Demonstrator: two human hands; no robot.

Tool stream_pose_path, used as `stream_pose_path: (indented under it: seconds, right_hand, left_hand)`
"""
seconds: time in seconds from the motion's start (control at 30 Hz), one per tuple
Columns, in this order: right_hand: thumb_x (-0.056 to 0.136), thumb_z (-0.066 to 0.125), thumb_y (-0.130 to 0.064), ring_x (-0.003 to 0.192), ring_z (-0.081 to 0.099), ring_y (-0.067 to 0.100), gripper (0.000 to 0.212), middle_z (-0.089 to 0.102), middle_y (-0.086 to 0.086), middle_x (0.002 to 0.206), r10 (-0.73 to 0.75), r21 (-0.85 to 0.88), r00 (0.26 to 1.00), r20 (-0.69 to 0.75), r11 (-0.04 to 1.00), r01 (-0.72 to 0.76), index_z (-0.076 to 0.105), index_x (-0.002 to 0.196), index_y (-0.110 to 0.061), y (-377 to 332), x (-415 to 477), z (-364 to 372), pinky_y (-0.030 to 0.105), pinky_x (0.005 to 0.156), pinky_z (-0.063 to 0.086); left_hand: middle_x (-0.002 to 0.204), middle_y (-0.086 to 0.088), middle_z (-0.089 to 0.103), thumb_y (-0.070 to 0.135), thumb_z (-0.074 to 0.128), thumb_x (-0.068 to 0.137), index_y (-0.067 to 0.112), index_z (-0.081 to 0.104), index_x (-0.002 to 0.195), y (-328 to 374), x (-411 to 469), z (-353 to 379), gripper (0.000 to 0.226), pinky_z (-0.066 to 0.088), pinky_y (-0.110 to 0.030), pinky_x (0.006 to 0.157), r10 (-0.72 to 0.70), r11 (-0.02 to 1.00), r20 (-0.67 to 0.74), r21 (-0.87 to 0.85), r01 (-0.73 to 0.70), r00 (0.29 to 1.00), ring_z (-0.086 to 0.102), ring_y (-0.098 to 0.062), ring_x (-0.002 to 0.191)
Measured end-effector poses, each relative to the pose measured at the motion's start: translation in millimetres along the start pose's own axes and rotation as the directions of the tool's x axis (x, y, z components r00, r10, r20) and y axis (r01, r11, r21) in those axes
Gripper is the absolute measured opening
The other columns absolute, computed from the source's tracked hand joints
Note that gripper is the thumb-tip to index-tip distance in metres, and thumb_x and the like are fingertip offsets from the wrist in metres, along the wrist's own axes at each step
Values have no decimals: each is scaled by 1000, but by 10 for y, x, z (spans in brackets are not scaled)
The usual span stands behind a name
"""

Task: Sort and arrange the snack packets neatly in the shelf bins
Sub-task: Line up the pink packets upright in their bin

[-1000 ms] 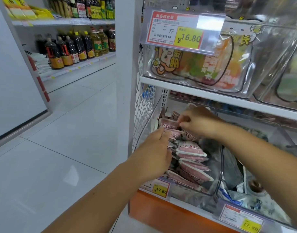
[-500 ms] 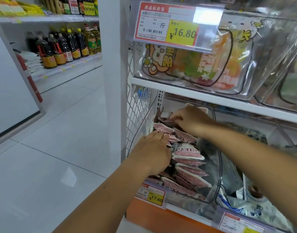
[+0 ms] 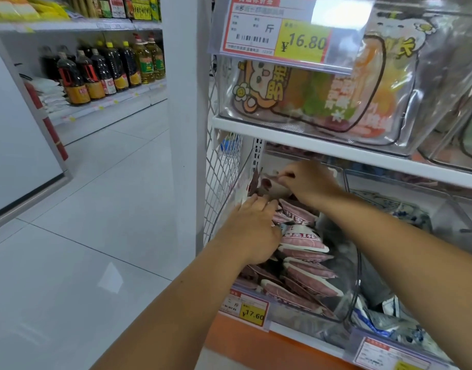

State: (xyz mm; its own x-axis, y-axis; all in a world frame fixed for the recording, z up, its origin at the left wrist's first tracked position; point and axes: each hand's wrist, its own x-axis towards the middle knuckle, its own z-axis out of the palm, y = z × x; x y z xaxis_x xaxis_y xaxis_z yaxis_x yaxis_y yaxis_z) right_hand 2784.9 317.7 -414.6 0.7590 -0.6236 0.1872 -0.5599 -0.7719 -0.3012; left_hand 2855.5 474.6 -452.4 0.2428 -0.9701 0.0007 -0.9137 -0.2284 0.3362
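Left hand [image 3: 252, 231]: flat, pressing the packets [image 3: 301, 241], centre frame.
Right hand [image 3: 309, 182]: pinches a back packet [image 3: 269, 184].
Tip: probably tuck it upright behind the row, edges aligned.

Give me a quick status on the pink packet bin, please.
Left hand flat on pink packets. Right hand pinching rear packet in clear bin. Upper shelf close overhead.
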Motion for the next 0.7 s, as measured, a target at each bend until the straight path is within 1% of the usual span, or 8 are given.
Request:
stream_pose_path:
  seconds: [0.1, 0.27, 0.37, 0.4, 0.47, 0.57, 0.63, 0.7]
  right_hand:
    - [93, 59, -34, 71, 56, 10, 20, 63, -7, 76, -8, 65, 1000, -8, 998, 8, 67, 81, -20, 39, -23, -27, 24, 57, 35]
    - [92, 61, -33, 74, 56, 7, 14, 63, -12, 79, -9, 126, 1000, -15, 992, 11, 70, 87, -24, 3, -48, -34, 22, 58, 34]
    - [93, 60, -29, 92, 59, 9, 17, 65, -10, 102, -49, 50, 978, 202, 998, 40, 72, 103, -22, -68, -50, 11, 23, 78, 40]
    - [94, 58, -28, 95, 58, 12, 18, 65, -9, 105, -46, 24, 970, 237, 999, 41, 72, 104, -22, -90, -49, 20, 25, 81, 40]
    - [96, 55, -28, 88, 60, 15, 17, 67, -4, 98, -32, 41, 986, 163, 999, 26, 70, 97, -19, -91, -38, 6, 28, 76, 44]
    - [100, 45, -27, 72, 58, 14, 29, 62, -2, 78, 15, 133, 999, -36, 991, -10, 62, 87, -8, -55, -45, -60, 21, 59, 38]
    - [101, 42, -28, 76, 58, 14, 30, 61, -2, 80, 58, 180, 994, -95, 983, -40, 61, 89, -8, -17, -70, -102, 22, 59, 38]
    - [102, 41, -30, 86, 59, 18, 26, 64, 1, 92, 71, 179, 986, -149, 983, -44, 62, 95, -16, 31, -124, -125, 25, 65, 39]
  left_hand:
    - [159, -2, 18, 39, 31, 101, 19, 19, 153, -36, -6, 27, 57, 7, -38, 121, 2, 999, 19, 54, -4, 1000, 5, -20, 147]
    - [159, -4, 19, 41, 27, 101, 17, 20, 153, -41, -33, 59, 58, 7, -41, 120, -11, 995, 51, 100, 6, 999, 2, -22, 147]
    - [160, -3, 17, 42, 26, 101, 18, 17, 153, -44, -43, 60, 59, 7, -43, 120, -9, 996, 55, 93, 4, 998, -1, -22, 148]
    - [160, -3, 17, 42, 26, 101, 18, 17, 153, -46, -43, 64, 59, 7, -45, 120, -10, 996, 54, 92, 5, 999, -1, -21, 148]
    - [160, -2, 17, 42, 26, 100, 19, 17, 153, -52, -46, 73, 59, 7, -47, 119, -8, 995, 49, 100, 3, 999, -1, -21, 148]
    - [159, -2, 18, 41, 29, 100, 19, 18, 153, -52, -52, 65, 59, 7, -43, 120, -20, 998, 29, 61, 18, 999, 2, -21, 148]
    - [158, -1, 23, 40, 35, 99, 19, 21, 152, -43, -72, 60, 59, 11, -39, 120, -25, 1000, -19, -12, 25, 1000, 10, -20, 146]
    - [152, -1, 31, 38, 44, 97, 19, 28, 150, -31, -103, 53, 58, 21, -36, 117, -21, 995, -105, -98, 10, 994, 24, -19, 141]
